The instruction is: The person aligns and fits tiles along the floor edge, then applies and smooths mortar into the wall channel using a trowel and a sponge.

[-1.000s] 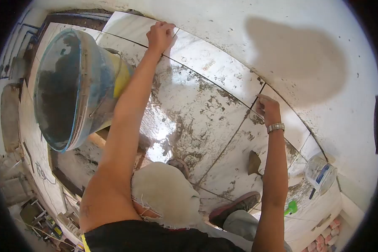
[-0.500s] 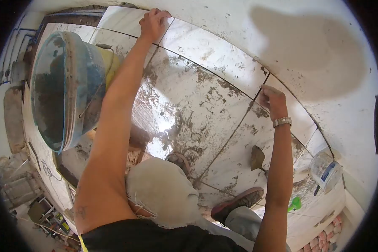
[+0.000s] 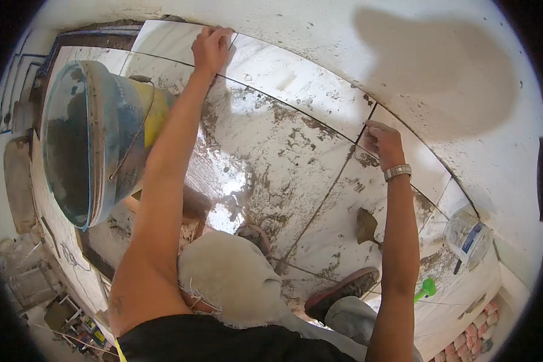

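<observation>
Left hand (image 3: 210, 53) sat by the tile joint (image 3: 232, 41) near the wall (image 3: 344, 36), fingers bent; right hand (image 3: 382, 145) was at the wider gap (image 3: 373, 111), fingers curled in. Couldn't honestly tell if either grip was pinching anything. The white tile (image 3: 295, 87) lay between them, bucket (image 3: 117, 120) beside the left arm (image 3: 164, 175).

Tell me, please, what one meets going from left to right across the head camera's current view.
Blue-and-yellow plastic bucket, bare left hand, bare right hand, small green plastic item, clear round plastic tub.
</observation>
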Action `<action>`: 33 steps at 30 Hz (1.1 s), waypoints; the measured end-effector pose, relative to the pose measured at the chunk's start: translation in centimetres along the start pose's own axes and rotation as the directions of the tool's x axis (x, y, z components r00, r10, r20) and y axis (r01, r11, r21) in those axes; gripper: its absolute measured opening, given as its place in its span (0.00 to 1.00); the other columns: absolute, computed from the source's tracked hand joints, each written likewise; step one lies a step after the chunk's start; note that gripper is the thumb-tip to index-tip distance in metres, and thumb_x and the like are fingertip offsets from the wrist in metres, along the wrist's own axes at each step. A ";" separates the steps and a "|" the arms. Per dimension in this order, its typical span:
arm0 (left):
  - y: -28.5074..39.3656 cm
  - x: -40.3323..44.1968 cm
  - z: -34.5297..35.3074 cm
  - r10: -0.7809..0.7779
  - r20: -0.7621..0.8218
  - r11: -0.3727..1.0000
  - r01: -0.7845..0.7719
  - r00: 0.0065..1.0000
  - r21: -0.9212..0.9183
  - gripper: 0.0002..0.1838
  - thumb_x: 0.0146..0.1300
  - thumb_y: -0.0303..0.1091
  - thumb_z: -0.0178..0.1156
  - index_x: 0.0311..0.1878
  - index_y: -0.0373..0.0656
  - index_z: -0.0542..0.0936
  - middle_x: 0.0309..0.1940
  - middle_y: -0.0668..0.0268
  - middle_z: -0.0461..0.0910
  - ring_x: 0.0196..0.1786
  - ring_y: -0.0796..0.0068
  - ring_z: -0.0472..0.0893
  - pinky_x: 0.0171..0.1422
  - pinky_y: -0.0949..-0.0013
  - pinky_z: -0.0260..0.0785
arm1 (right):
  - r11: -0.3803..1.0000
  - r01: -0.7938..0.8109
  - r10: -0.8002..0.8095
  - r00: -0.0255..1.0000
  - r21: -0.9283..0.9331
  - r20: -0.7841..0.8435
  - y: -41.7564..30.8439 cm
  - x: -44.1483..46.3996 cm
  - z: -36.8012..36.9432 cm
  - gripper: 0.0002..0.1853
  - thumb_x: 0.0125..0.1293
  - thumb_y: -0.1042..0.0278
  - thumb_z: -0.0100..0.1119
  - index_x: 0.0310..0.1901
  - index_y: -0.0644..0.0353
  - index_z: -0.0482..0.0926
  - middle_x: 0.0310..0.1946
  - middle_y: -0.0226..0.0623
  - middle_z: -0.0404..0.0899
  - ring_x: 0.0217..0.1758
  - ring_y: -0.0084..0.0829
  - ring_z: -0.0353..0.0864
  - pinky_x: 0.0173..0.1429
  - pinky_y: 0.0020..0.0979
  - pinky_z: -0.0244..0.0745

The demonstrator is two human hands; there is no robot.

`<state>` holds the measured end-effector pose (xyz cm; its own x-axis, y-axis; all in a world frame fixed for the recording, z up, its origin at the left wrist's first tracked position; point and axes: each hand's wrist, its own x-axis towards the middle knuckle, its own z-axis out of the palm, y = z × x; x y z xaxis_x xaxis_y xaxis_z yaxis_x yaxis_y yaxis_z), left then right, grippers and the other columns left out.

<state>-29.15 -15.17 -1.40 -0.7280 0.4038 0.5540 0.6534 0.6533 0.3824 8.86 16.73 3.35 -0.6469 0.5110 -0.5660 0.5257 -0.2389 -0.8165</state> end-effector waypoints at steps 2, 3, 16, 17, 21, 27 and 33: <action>1.3 -1.6 -0.4 0.059 -0.051 0.998 -0.058 0.997 0.024 0.13 0.56 0.28 0.62 0.42 0.57 0.86 0.41 0.61 0.82 0.43 0.53 0.80 0.50 0.54 0.72 | 1.000 0.003 -0.003 1.000 0.007 0.019 -0.2 -0.1 0.0 0.16 0.62 0.73 0.55 0.50 0.65 0.83 0.30 0.29 0.81 0.30 0.20 0.78 0.34 0.24 0.77; 2.0 -2.2 -0.2 0.117 -0.099 0.992 -0.112 0.988 0.049 0.14 0.55 0.27 0.62 0.43 0.55 0.87 0.43 0.59 0.82 0.42 0.52 0.81 0.50 0.54 0.72 | 1.000 0.024 -0.024 0.999 -0.018 0.036 -0.4 -0.2 0.1 0.15 0.63 0.71 0.55 0.49 0.65 0.83 0.30 0.29 0.79 0.30 0.19 0.75 0.36 0.24 0.76; 2.2 -3.5 -1.7 0.194 0.231 0.977 -0.208 0.954 0.040 0.20 0.65 0.37 0.60 0.61 0.49 0.79 0.61 0.49 0.74 0.62 0.52 0.75 0.65 0.55 0.68 | 0.860 0.180 -0.266 0.957 -0.477 -0.118 2.2 0.1 -1.2 0.12 0.55 0.71 0.60 0.41 0.55 0.86 0.38 0.48 0.85 0.35 0.41 0.84 0.42 0.35 0.80; 2.3 -3.7 -1.9 0.192 0.242 0.978 -0.207 0.951 0.038 0.20 0.65 0.37 0.60 0.61 0.49 0.79 0.61 0.49 0.74 0.62 0.52 0.75 0.65 0.55 0.68 | 0.863 0.171 -0.255 0.960 -0.475 -0.118 2.5 0.2 -1.2 0.12 0.55 0.71 0.60 0.41 0.55 0.86 0.38 0.48 0.85 0.35 0.41 0.84 0.42 0.35 0.80; 2.1 -3.7 -1.6 0.111 0.267 0.993 -0.117 0.957 0.008 0.21 0.68 0.39 0.58 0.62 0.46 0.77 0.63 0.51 0.73 0.65 0.53 0.72 0.68 0.58 0.65 | 0.608 0.420 -0.547 0.837 -0.674 0.027 2.9 -0.2 -1.4 0.11 0.58 0.66 0.62 0.41 0.56 0.86 0.37 0.45 0.83 0.41 0.43 0.83 0.49 0.39 0.78; 1.2 -3.7 -1.1 0.014 0.285 0.999 0.001 0.958 -0.053 0.20 0.66 0.33 0.56 0.60 0.43 0.78 0.60 0.51 0.74 0.65 0.56 0.72 0.67 0.59 0.66 | 0.554 0.389 -0.482 0.871 -0.736 0.098 1.5 -1.1 -0.7 0.10 0.58 0.64 0.62 0.40 0.57 0.85 0.38 0.44 0.82 0.42 0.43 0.82 0.51 0.40 0.77; -0.8 -4.2 0.0 0.123 0.234 0.989 -0.100 0.964 -0.108 0.23 0.59 0.24 0.57 0.60 0.41 0.78 0.59 0.52 0.74 0.64 0.54 0.71 0.70 0.57 0.63 | 0.534 0.409 -0.556 0.829 -0.740 0.057 3.2 0.1 -0.6 0.13 0.60 0.62 0.60 0.41 0.60 0.85 0.32 0.45 0.84 0.37 0.43 0.83 0.46 0.37 0.77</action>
<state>-26.63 -17.44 -4.03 -0.6704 0.6196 0.4082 0.7414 0.5369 0.4026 10.84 16.53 0.81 -0.8602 0.5096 -0.0217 0.4251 0.6928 -0.5825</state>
